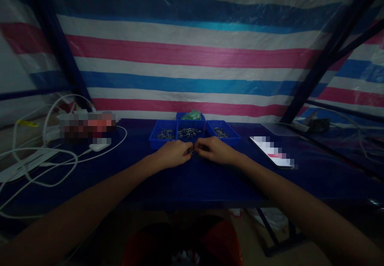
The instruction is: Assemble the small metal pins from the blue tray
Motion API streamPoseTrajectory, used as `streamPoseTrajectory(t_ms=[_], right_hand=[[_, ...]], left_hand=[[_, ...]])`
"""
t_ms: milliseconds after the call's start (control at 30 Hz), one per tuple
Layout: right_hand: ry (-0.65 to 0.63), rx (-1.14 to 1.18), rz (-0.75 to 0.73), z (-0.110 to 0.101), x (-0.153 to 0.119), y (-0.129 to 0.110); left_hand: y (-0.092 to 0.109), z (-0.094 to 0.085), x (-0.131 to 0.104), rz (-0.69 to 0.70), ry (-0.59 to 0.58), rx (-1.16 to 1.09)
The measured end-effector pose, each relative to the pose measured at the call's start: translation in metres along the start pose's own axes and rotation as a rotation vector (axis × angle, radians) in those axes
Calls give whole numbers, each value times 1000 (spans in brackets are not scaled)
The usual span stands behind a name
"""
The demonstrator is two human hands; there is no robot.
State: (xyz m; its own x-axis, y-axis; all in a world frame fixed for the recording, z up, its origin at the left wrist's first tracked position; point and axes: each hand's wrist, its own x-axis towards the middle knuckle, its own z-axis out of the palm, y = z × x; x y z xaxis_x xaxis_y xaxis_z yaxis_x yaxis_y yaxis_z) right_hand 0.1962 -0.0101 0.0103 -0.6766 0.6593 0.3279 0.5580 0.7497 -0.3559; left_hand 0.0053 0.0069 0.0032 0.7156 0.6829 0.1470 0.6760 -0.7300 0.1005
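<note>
My left hand (175, 154) is closed in a pinch above the blue table, just in front of the parts bins. Close beside it, my right hand (214, 150) is also pinched, its fingertips nearly meeting the left ones. A small dark bit shows at the left fingertips, too small to name; anything in the right fingers is hidden. Beyond the hands stand a left blue bin (154, 141), a middle blue bin (196, 143) and a right blue bin (232, 140), each holding small shiny metal pieces (187, 132) that look like screws or pins.
Behind them, another blue bin (180, 117) holds green pieces (193, 115). On the right lies a lit phone (267, 151). White cables (72, 162) and a white charger (100, 145) spread over the left side. Blue frame posts (315, 70) stand before a striped sheet (192, 54).
</note>
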Motion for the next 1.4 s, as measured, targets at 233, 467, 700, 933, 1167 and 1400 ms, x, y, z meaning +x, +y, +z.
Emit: streamPoseTrajectory(t_ms=[233,467,700,933,1167,1400], right_hand=[[-25,-5,61,-2,0,9],[-94,-4,26,5,1,9],[-42,-14,16,5,2,9],[17,-153,-36,19,9,16],[-92,-247,-111,30,17,16],[-86,-211,-114,24,14,20]], left_hand=[[-4,0,4,1,81,-170],[0,2,5,71,115,-297],[1,-11,1,119,120,-237],[-21,-43,-3,-144,294,95],[-42,-41,-2,-320,262,308],[-16,-32,-3,33,190,211]])
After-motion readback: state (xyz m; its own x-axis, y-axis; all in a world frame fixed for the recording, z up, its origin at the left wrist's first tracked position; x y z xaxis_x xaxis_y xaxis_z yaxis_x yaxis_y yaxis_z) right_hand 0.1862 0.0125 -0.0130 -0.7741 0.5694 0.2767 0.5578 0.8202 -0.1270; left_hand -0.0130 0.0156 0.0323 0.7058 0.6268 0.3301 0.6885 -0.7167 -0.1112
